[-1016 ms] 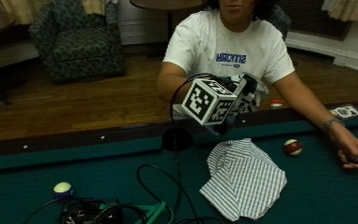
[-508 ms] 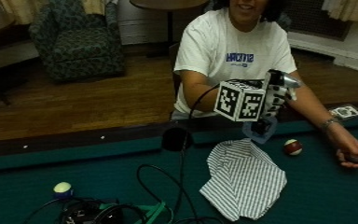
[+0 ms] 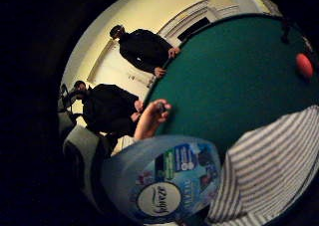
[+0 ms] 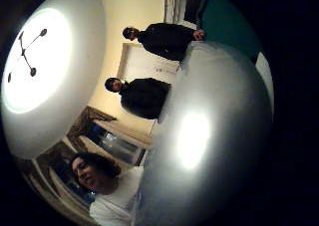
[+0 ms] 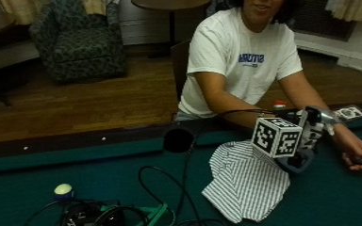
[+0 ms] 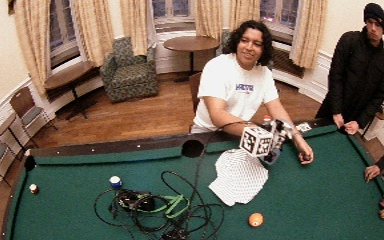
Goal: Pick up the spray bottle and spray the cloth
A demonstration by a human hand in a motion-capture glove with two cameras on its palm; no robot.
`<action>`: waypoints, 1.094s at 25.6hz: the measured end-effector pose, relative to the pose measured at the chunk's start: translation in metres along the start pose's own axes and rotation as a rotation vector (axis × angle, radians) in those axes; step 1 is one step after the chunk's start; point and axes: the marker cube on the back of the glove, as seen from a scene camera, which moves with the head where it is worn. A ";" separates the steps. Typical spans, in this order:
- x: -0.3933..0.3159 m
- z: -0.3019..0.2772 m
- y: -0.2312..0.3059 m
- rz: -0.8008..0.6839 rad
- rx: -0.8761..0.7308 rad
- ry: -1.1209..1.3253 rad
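Note:
In the outside view the gloved right hand point(image 5: 313, 131) grips the spray bottle point(image 5: 294, 163) and holds it just above the right edge of the striped cloth point(image 5: 243, 181), which lies crumpled on the green felt. The bottle's blue-grey base hangs low and its spray head sits up by the hand. The little finger side palm view shows the bottle's labelled body point(image 3: 164, 186) close to the palm, beside the cloth point(image 3: 271, 169). The bottle point(image 4: 209, 136) fills much of the thumb side palm view. The wide view shows the same hand point(image 6: 280, 132), bottle point(image 6: 270, 156) and cloth point(image 6: 238, 175).
The bare left hand point(image 5: 357, 157) rests on the felt to the right, curled round a small dark thing. Cables and gear point(image 5: 112, 214) lie at the front left beside a pale ball point(image 5: 63, 189). An orange ball point(image 6: 255, 219) sits in front of the cloth. A corner-rail pocket point(image 5: 178, 140) lies behind it.
The gloved hand has carried the bottle to the right and down, from chest height to just above the cloth's right edge. The cloth has not moved.

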 end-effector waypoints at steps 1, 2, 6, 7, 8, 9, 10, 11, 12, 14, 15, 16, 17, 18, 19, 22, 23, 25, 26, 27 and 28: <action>0.006 0.007 -0.003 0.001 -0.004 -0.002; 0.012 0.015 -0.006 0.002 -0.012 -0.005; 0.028 0.040 -0.014 -0.008 -0.032 -0.027; 0.030 0.043 -0.016 -0.012 -0.029 -0.034; 0.032 0.047 -0.018 -0.017 -0.024 -0.041; 0.033 0.049 -0.020 -0.022 -0.018 -0.047; 0.034 0.052 -0.023 -0.028 -0.010 -0.050; 0.035 0.054 -0.026 -0.034 -0.001 -0.050; 0.036 0.055 -0.029 -0.039 0.009 -0.049; 0.038 0.058 -0.037 -0.046 0.023 -0.047; 0.038 0.060 -0.041 -0.049 0.027 -0.047; 0.039 0.061 -0.045 -0.050 0.028 -0.047; 0.041 0.063 -0.048 -0.050 0.027 -0.049; 0.042 0.065 -0.051 -0.050 0.024 -0.051; 0.042 0.066 -0.053 -0.049 0.020 -0.055; 0.044 0.067 -0.055 -0.042 0.007 -0.069; 0.044 0.068 -0.055 -0.036 -0.001 -0.073; 0.045 0.068 -0.054 -0.020 -0.024 -0.077; 0.046 0.069 -0.053 -0.009 -0.041 -0.080; 0.046 0.069 -0.052 0.004 -0.061 -0.083; 0.047 0.069 -0.051 0.017 -0.083 -0.087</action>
